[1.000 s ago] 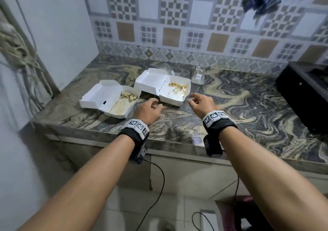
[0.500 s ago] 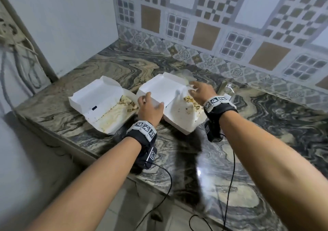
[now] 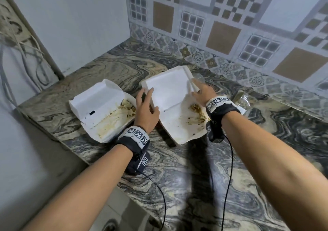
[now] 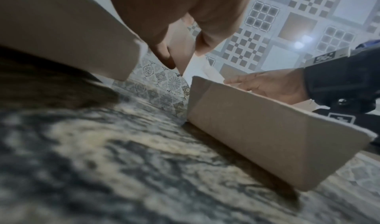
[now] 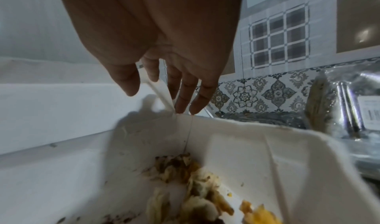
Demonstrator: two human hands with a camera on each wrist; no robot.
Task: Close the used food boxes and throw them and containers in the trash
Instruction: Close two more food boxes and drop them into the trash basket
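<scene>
Two used white food boxes lie open on the marble counter (image 3: 195, 177). The left box (image 3: 99, 106) has yellow smears; the right box (image 3: 179, 124) holds food scraps (image 5: 195, 187). My left hand (image 3: 147, 106) grips the left edge of the right box's lid (image 3: 168, 87), which is raised a little. In the left wrist view its fingertips (image 4: 164, 53) pinch that edge above the box's brown outer wall (image 4: 267, 138). My right hand (image 3: 202, 92) pinches the lid's right flap (image 5: 162, 94), thumb inside and fingers behind. A clear plastic container (image 3: 243, 99) stands just right of that box.
A patterned tile wall (image 3: 230, 26) backs the counter and a plain white wall (image 3: 71, 26) closes its left end. The counter's front edge (image 3: 74, 147) runs diagonally at lower left. Cables (image 3: 17, 53) hang at far left. Bare marble lies in front of the boxes.
I have leaned closer over the counter. Both hands reached from the front of the boxes to the right box's lid and took hold of its two side edges.
</scene>
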